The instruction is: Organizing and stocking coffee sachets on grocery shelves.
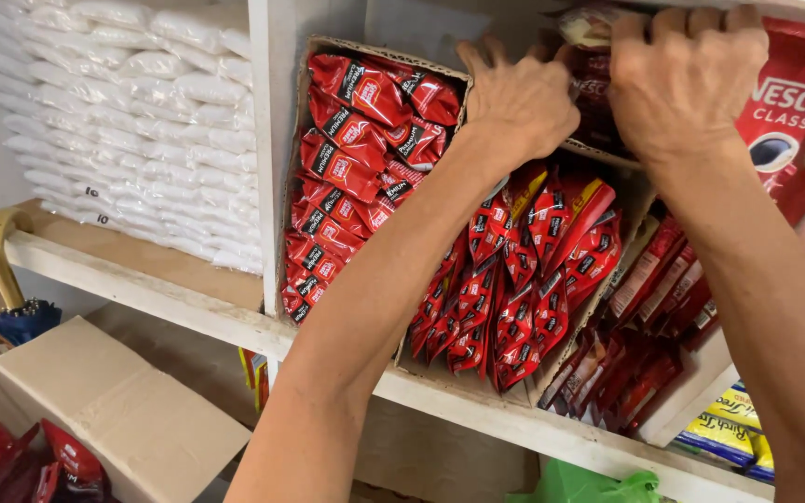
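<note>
Red sachets everywhere: pretty cramped shelf, seen from the head view only.

Shelf edges: white wooden shelf with an upright divider on the left side of the bay; its front lip runs diagonally under both forearms.

Open room: not much. The cardboard box tipped on its side fills the left of the bay, loose red sachets pile up in the middle, and another box of darker red packets sits to the right. The only free gap is up top near the hands.

Left hand: knuckles up, fingers curled over the top right edge of the cardboard box, touching the rim. Looks like a narrow hooked grip on the cardboard, though the fingertips are hidden behind it.

Right hand: palm facing away, fingers bent over a small bunch of packets at the top of the bay, just beside the left hand. Can't tell how tightly it grips them, fingertips are out of sight.

Arms: both reach up and forward, left forearm crossing in front of the loose sachets, right forearm coming in from the lower right.

Around: stacked white bags in the next bay left, big red pouch far right, open carton with red packs below, yellow packets bottom right.
</note>
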